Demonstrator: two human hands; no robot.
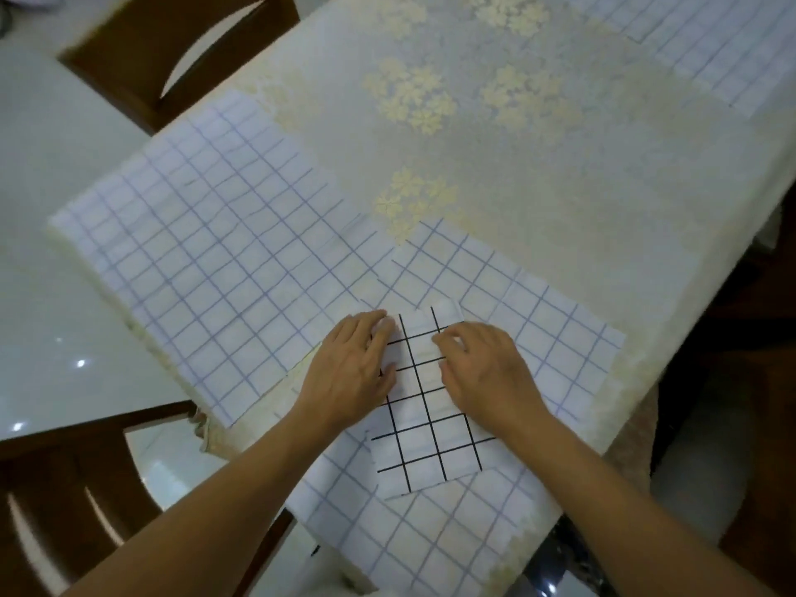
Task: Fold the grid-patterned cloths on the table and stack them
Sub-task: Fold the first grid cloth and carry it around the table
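Note:
A small folded white cloth with a black grid (424,420) lies on a larger white cloth with a blue grid (555,333) near the table's front edge. My left hand (353,368) lies flat on the black-grid cloth's left side, fingers straight. My right hand (482,368) rests on its right side, with the fingertips bent at the cloth's top edge; a small flap stands up there. Another blue-grid cloth (206,260) lies spread flat to the left. A further blue-grid cloth (710,49) lies at the far right corner.
The table (538,174) wears a pale cloth with cream flower prints. Wooden chairs stand at the back left (129,71) and at the front left (56,476). The floor is glossy white tile (43,316).

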